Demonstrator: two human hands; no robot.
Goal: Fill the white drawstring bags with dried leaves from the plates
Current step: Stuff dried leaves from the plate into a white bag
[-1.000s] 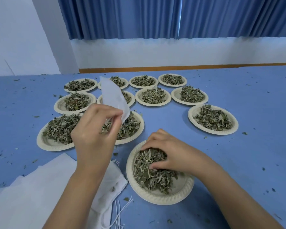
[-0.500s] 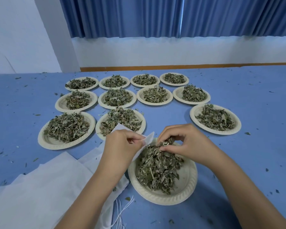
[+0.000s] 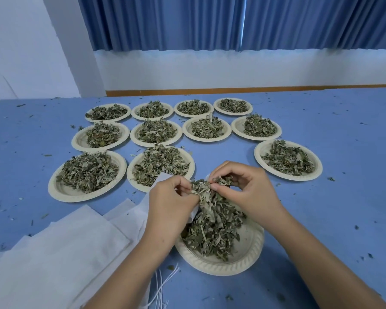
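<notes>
My left hand (image 3: 168, 204) grips a white drawstring bag (image 3: 193, 216), mostly hidden behind the hand, just above the near paper plate (image 3: 250, 253). My right hand (image 3: 247, 188) pinches a clump of dried leaves (image 3: 204, 192) at the bag's mouth, and leaves trail down to the pile on that plate. A stack of flat white bags (image 3: 54, 253) lies at the lower left, with white drawstrings (image 3: 163, 284) spilling off its near edge.
Several more paper plates heaped with dried leaves stand in rows beyond my hands, such as one at the left (image 3: 87, 175) and one at the right (image 3: 288, 160). Leaf crumbs are scattered over the blue table (image 3: 343, 219). A wall and blue curtains stand behind.
My left hand brought the bag down from above the middle plates to the near plate. My right hand lifted a clump of leaves off the plate up to the bag's mouth.
</notes>
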